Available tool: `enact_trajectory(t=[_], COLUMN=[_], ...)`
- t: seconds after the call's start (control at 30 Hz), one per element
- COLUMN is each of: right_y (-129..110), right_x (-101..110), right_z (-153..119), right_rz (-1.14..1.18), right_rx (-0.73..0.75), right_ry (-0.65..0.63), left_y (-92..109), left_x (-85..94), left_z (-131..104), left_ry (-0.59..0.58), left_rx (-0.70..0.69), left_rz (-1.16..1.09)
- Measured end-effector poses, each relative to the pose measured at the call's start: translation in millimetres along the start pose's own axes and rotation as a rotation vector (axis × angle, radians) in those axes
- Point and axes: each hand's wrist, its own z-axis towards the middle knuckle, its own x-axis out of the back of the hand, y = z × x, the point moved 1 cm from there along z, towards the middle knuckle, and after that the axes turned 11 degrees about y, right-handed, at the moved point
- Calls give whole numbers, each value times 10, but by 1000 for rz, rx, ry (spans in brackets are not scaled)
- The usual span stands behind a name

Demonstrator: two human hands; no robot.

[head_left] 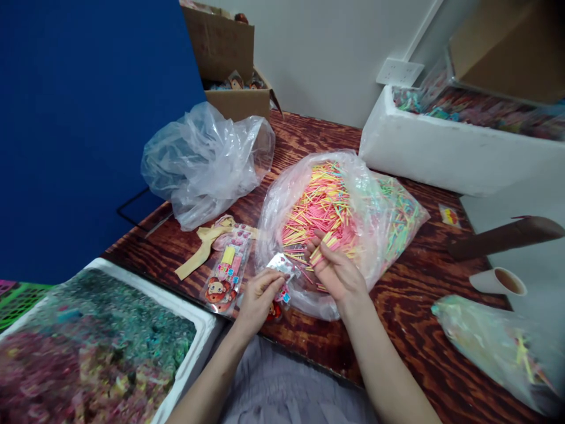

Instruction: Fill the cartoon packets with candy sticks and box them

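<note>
A clear plastic bag (pixel 282 206) lies wide open on the wooden table, full of thin pink, yellow and green sticks (pixel 322 203). At its near right side, my right hand (pixel 338 268) has its fingers curled around a small bunch of yellow sticks (pixel 321 250). My left hand (pixel 261 294) pinches a small printed packet (pixel 282 266) with silver and red parts, in front of the bag's near left edge. Left of it lies a printed packet (pixel 224 280) with a cartoon face and yellow and pink sticks inside.
A white foam box (pixel 205 330) with colourful wrapped pieces stands at the lower left. Crumpled clear plastic (pixel 212 159) and a cardboard box (pixel 238 105) are behind. Another foam box (pixel 441 144) stands at the back right. A paper cup (pixel 488 281) with brown liquid and a plastic bag (pixel 485 338) are at the right.
</note>
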Motion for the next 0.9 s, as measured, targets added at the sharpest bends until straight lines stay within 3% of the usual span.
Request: enact_trajectory(t=[0.1, 0.27, 0.57, 0.9], right_y=[7, 128, 173, 182], right_x=[-89, -98, -30, 95], right_z=[8, -94, -294, -241], right_rz=[71, -3, -71, -29], right_rx=[-67, -91, 74, -48], right_ry=[-56, -112, 72, 114], left_y=[5, -29, -3, -51], left_x=[-28, -29, -68, -72], left_z=[-31, -63, -72, -81], left_ry=[-30, -28, 3, -19], left_rx=[15, 65, 31, 57], left_rz=[-7, -34, -35, -31])
